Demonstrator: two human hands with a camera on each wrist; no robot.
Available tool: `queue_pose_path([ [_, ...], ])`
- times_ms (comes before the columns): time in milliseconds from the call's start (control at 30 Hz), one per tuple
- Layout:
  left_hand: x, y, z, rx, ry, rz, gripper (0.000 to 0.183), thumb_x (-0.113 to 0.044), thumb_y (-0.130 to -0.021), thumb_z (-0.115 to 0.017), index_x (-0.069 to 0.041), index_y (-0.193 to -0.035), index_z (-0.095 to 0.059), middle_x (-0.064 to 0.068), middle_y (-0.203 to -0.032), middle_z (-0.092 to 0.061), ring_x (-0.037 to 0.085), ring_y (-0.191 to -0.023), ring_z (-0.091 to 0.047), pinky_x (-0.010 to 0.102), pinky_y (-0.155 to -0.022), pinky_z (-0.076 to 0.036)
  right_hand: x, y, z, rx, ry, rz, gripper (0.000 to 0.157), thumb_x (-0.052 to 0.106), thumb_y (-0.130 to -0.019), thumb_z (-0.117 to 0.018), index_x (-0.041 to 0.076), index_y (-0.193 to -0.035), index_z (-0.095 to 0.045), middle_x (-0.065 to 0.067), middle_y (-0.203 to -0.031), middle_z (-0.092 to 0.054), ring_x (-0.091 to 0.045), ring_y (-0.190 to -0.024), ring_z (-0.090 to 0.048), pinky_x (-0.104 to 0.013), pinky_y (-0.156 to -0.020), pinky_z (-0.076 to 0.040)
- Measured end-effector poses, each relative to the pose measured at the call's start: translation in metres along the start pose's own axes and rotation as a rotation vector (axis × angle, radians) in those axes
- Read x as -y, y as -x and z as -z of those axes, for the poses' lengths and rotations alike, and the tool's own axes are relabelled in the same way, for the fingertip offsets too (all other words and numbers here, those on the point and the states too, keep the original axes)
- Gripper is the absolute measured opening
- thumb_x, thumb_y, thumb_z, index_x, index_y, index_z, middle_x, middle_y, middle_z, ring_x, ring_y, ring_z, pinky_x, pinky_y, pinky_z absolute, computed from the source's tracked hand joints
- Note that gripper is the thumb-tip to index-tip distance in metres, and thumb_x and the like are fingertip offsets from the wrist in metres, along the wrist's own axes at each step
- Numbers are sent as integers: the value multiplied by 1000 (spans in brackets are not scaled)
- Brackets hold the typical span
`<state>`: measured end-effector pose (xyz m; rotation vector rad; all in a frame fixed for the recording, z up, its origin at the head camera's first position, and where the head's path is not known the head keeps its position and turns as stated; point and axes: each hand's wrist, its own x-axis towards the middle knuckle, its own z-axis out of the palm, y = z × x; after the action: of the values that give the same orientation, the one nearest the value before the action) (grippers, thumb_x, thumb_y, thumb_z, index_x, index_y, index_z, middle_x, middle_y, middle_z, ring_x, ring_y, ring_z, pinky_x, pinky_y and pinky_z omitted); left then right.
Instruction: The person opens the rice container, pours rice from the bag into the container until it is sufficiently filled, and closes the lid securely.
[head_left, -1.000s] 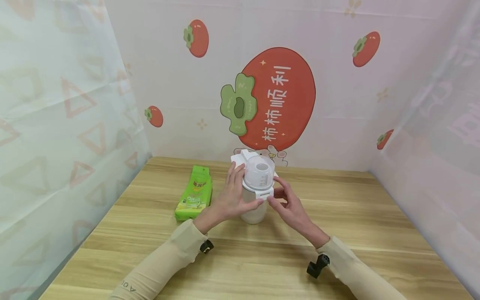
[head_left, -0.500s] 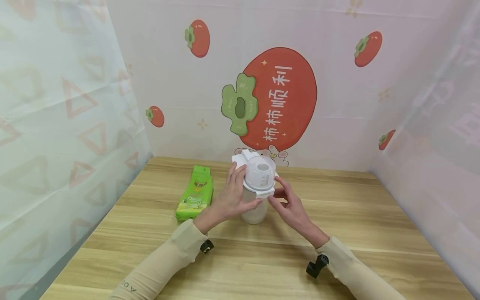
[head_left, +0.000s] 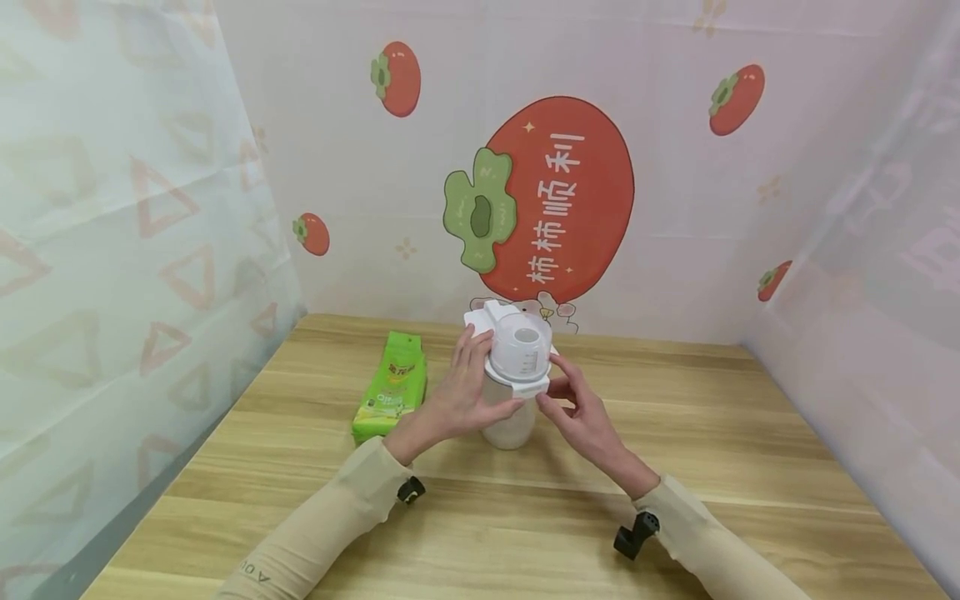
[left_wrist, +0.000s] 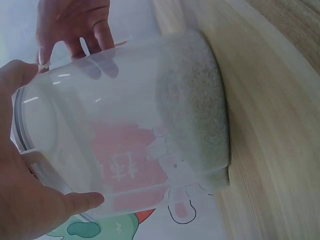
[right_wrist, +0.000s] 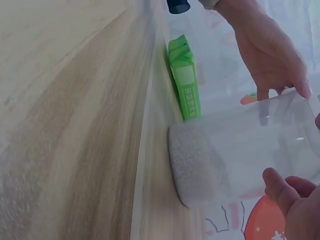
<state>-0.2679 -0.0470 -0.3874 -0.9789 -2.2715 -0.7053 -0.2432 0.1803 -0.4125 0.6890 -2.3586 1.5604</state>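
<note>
A clear storage jar [head_left: 508, 429] stands upright on the wooden table, with pale grains [left_wrist: 192, 105] filling its lower part. On top sit a white lid [head_left: 480, 321] and a clear measuring cup [head_left: 519, 354] with scale marks. My left hand [head_left: 459, 398] grips the jar's left side just under the lid, fingers spread around it and thumb across the front. From the right, my right hand [head_left: 588, 421] holds the lid's rim, its thumb by the white front latch [head_left: 530, 389]. The far-side fingers are partly hidden in the head view.
A green printed bag [head_left: 390, 387] lies on the table left of the jar. Behind the wooden table [head_left: 675, 400] hangs a backdrop [head_left: 660, 275] with persimmon prints. A patterned sheet [head_left: 150, 250] closes the left side and another closes the right.
The lid's front latch showed an open slot one second ago and now looks plain and pressed flat. Both hands stay almost in place; the jar has not visibly moved.
</note>
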Motion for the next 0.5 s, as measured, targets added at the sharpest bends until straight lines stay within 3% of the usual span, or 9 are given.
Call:
queue_pose_path([
  [233, 1, -1, 6, 59, 73, -13, 93, -40, -76, -78, 5, -141, -29, 22, -145, -36, 40, -145, -23, 50, -124, -12, 1, 6, 2, 15, -76, 6, 55, 6, -99, -54, 24, -148, -37, -22, -107, -62, -42, -99, -63, -40, -81, -60],
  [500, 5, -1, 17, 195, 197, 40, 85, -36, -78, -76, -1, -141, -31, 17, -149, -35, 39, -151, -11, 53, -122, -16, 11, 12, 11, 66, -13, 23, 51, 1, -101, -46, 13, -150, -36, -19, -90, -67, -36, -89, -70, -36, -79, -60],
])
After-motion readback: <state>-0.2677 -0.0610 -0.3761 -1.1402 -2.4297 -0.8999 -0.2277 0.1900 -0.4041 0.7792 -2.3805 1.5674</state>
